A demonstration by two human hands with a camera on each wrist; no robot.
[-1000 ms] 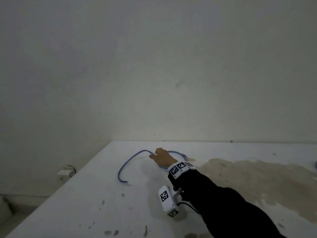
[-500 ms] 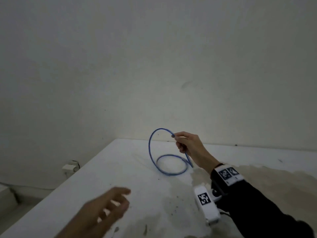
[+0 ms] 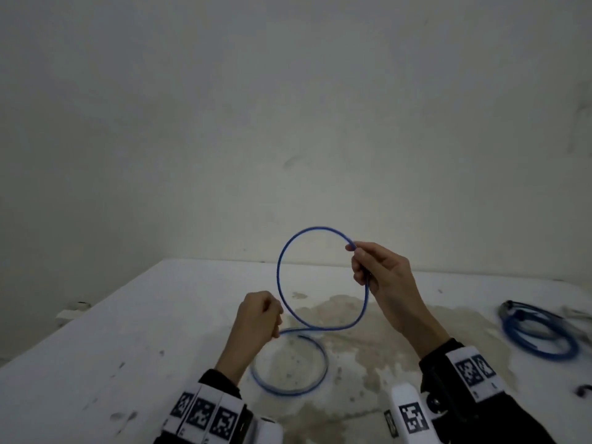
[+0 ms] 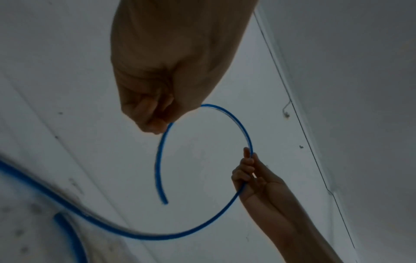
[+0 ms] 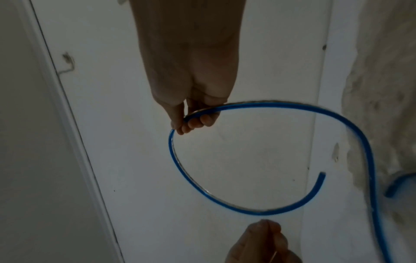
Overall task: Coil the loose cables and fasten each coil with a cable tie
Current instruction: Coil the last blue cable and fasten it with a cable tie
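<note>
A thin blue cable (image 3: 278, 270) stands up in a round loop above the white table (image 3: 134, 315). My right hand (image 3: 358, 264) pinches the loop at its upper right. The rest of the cable trails down into a second loop (image 3: 325, 366) that lies on the table. The cable's free end (image 5: 321, 175) hangs loose inside the raised loop. My left hand (image 3: 266, 318), fingers curled together, sits at the loop's lower left. In the right wrist view, the left hand (image 5: 265, 233) shows a small gap below the cable (image 5: 263, 212). In the left wrist view, the cable (image 4: 245, 135) runs behind the curled left hand (image 4: 153, 113).
A coiled blue cable (image 3: 541, 338) lies at the table's right edge beside a dark tool (image 3: 509, 307). A small black piece (image 3: 583, 390) lies nearer me. A brownish stain (image 3: 384, 373) covers the table's middle. The wall stands close behind, and the table's left edge drops off.
My right hand has lifted the cable off the table into a loop and drawn it closer. My left hand has come up from the lower left and curled beside the loop.
</note>
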